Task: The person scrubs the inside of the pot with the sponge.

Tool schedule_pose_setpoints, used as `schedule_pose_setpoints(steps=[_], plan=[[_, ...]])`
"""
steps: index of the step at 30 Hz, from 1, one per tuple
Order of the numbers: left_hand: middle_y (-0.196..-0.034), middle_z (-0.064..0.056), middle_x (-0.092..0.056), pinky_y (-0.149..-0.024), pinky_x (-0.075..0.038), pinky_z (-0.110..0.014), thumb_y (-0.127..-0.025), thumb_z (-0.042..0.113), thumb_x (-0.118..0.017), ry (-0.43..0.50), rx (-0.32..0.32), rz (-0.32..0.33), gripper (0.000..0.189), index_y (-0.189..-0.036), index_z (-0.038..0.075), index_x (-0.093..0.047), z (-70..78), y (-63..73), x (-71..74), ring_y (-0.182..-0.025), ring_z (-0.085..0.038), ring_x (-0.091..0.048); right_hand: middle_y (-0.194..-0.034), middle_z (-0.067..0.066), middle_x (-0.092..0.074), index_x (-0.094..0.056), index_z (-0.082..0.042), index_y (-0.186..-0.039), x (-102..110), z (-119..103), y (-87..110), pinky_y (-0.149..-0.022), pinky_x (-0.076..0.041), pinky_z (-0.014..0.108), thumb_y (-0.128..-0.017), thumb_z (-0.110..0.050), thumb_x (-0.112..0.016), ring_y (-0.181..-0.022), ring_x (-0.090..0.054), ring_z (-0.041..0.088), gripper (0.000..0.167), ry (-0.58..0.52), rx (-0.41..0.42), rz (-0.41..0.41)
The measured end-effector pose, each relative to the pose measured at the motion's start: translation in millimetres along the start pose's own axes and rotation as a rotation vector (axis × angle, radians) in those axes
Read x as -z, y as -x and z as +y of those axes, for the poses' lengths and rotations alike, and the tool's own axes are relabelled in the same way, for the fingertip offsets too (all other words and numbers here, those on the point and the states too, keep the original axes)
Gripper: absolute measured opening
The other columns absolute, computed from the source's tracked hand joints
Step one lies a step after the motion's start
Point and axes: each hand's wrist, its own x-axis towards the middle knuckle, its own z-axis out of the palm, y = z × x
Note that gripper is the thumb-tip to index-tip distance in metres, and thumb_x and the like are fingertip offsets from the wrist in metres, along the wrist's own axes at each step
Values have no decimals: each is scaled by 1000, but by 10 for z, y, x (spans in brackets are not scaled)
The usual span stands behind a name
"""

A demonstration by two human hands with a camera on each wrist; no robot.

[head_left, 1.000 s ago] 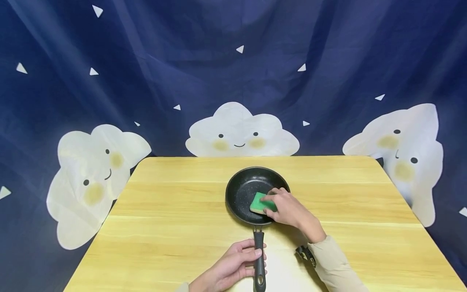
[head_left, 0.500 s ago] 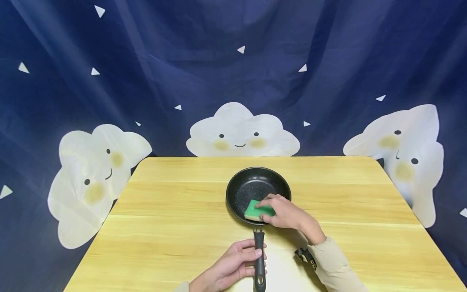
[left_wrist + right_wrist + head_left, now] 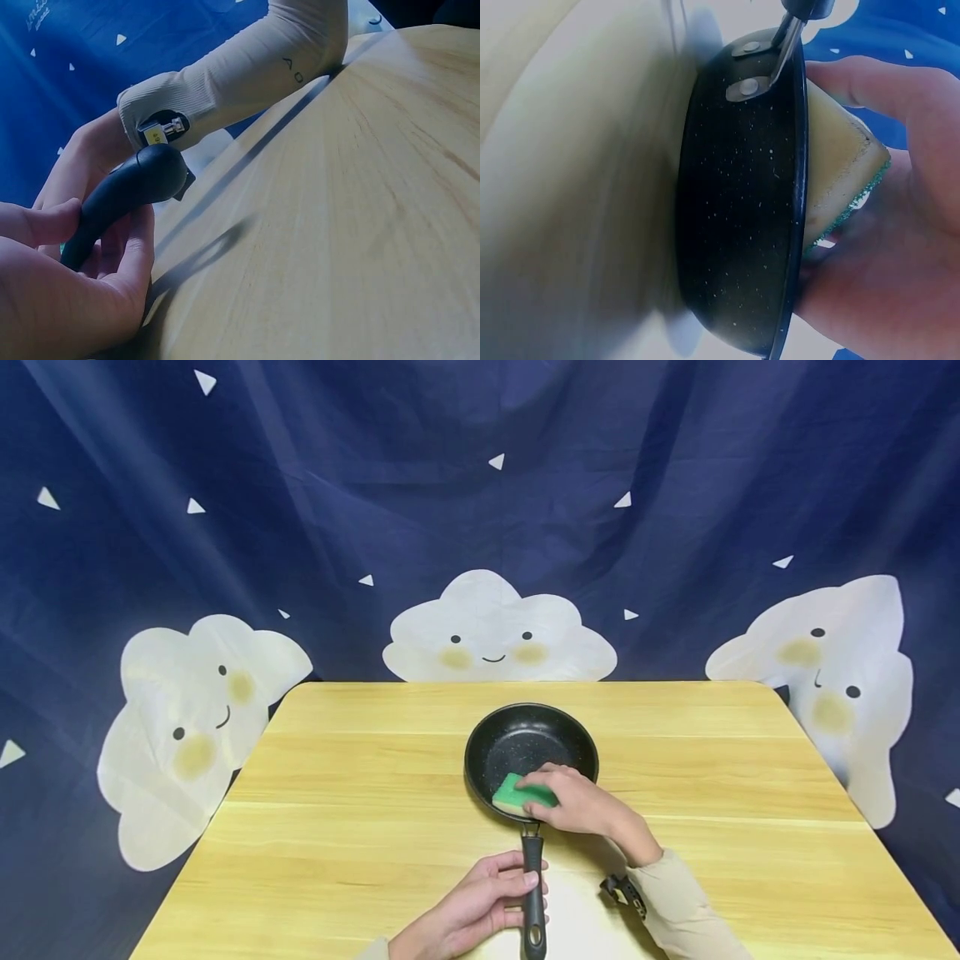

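A black speckled frying pan [image 3: 525,743] sits on the wooden table, its handle [image 3: 533,893] pointing toward me. My left hand [image 3: 480,902] grips that handle, thumb on top and fingers beneath; the left wrist view shows the handle's end [image 3: 154,172] rising out of the grip. Inside the pan, at the near left of its floor, is a green-topped sponge [image 3: 517,795] with a pale yellow underside. My right hand [image 3: 573,802] holds the sponge between thumb and fingers. From the right wrist, the pan's outer wall [image 3: 735,195] hides the sponge's lower part [image 3: 840,157].
The wooden table [image 3: 337,827] spreads around the pan on every side. A dark blue curtain [image 3: 420,468] with white clouds hangs behind its far edge. A black strap device [image 3: 622,893] sits at the right sleeve.
My right hand has slid the sponge leftward and toward me across the pan, from near its middle to the near left wall. The left hand and the pan stay in place.
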Motion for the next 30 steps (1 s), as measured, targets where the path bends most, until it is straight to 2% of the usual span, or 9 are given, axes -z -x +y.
schedule_pose_setpoints(steps=[10, 21, 30], plan=[[-107, -4, -65, -83, -60, -33, -104, 14, -61, -14, 11, 2, 43, -139, -7, -49, 5, 14, -13, -92, -14, -66, -123, 8, -67, -67, -9, -131, -63, -60, -5, -96, -52, 53, -102, -28, -63, -116, -60, 30, 35, -11, -4, 27], [-105, -4, -65, -81, -60, -32, -103, 13, -62, -6, 5, 12, 41, -137, -7, -51, 2, 3, -41, -89, -13, -67, -132, 11, -64, -62, -10, -139, -106, -101, -38, -102, -46, 63, -105, -32, -59, -126, -54, 38, 40, -58, -46, 19], [-105, -5, -66, -80, -61, -32, -103, 12, -62, -10, -6, 6, 40, -137, -6, -51, -6, 13, -28, -89, -14, -68, -126, 8, -62, -61, -14, -140, -170, -113, -109, -93, -52, 53, -105, -32, -59, -114, -57, 29, 39, -39, -45, 31]])
